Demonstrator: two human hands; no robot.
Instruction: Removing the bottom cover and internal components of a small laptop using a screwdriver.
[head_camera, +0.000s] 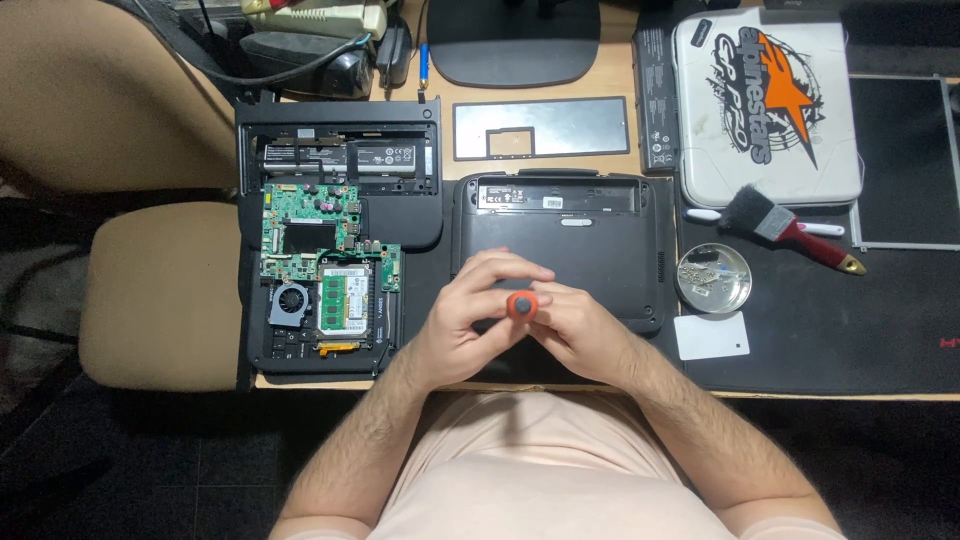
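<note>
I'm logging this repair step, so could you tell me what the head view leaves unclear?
- Screwdriver: only its orange cap shows; both hands hide shaft and tip.
- Black laptop base: spot being worked on is covered by the hands.
- Round metal dish: contents too small to identify.

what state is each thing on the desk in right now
left hand: fingers wrapped round the orange-capped screwdriver
right hand: gripping the same screwdriver
black laptop base: closed, underside up
opened laptop: cover off, board and fan exposed
round metal dish: holding small screws
brush: lying flat, unused
</note>
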